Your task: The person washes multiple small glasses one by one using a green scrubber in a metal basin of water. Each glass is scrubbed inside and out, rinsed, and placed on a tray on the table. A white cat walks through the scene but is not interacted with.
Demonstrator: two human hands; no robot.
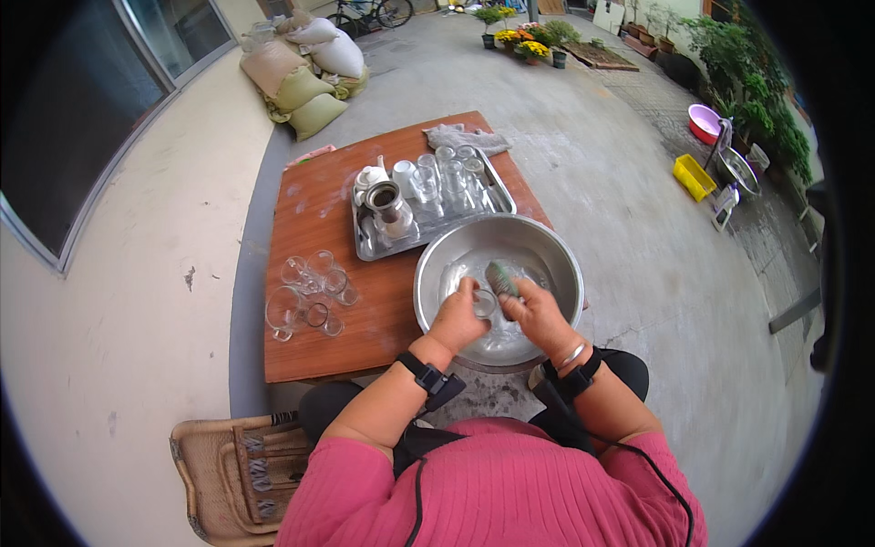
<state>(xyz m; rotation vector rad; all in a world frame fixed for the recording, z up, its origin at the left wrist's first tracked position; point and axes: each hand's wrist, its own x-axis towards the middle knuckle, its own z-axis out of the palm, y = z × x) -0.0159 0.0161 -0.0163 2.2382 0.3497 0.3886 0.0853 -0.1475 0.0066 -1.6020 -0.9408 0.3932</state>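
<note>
Over a round metal basin [431,273] holding water, my left hand [461,318] grips a clear drinking glass [485,303] with its mouth turned up. Close beside it, my right hand [540,318] holds a green scrubbing pad [501,279], tilted above the glass. Behind the basin, a metal tray [372,254] carries a white teapot [370,179], a white cup [404,179], a glass pot with a metal strainer [389,205] and several clear glasses [453,179]. Several glass cups, some with handles [284,308], stand together at the left of the wooden table [307,362].
A grey cloth [468,139] lies at the table's far corner. A woven cane chair [225,478] stands at lower left, by the wall. Full sacks [301,82] are piled beyond the table. A yellow basket [693,178] and a pink basin [704,124] stand on the ground at right.
</note>
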